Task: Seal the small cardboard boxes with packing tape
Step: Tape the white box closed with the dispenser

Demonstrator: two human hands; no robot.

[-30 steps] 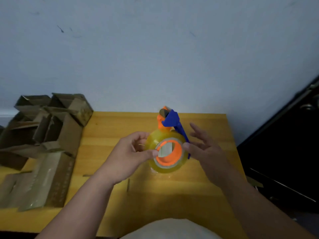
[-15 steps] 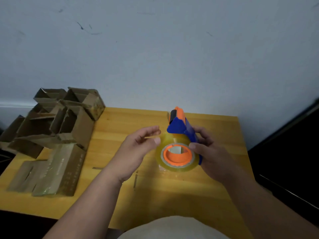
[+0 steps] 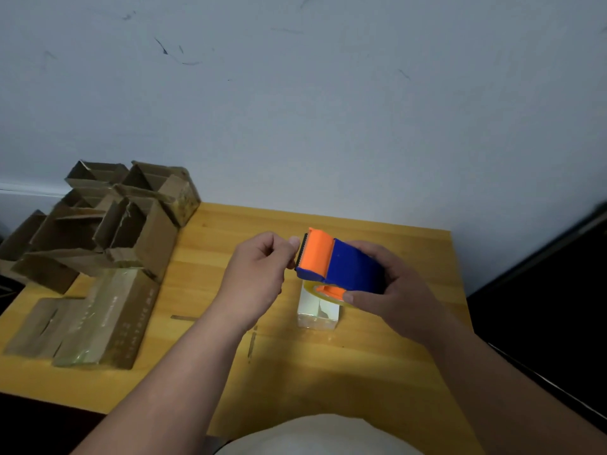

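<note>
Losing the loose tape end looks to us like the main risk: if the left hand [image 3: 259, 274] slips at the serrated edge, the film could snap back onto the roll or fold on itself, and we would have to pick it free again. The blade sits right by those fingertips, so a quick pull could also nick them. Pulling off-line would likely lay the strip crooked.

We see the right hand [image 3: 391, 290], right of centre, gripping the dispenser [image 3: 338, 262] by its blue body, thumb curled under against the roll, the orange end pointing left. The left hand's fingers are curled, thumb and forefinger pressed together at the blade edge; we cannot tell whether tape is actually between them, since the film is too clear to see.

Directly below the dispenser a small pale box [image 3: 317, 311] stands on the table [image 3: 377, 372], apart from both hands. More boxes [image 3: 108, 231] are heaped at the left edge, some open, some flattened.
</note>
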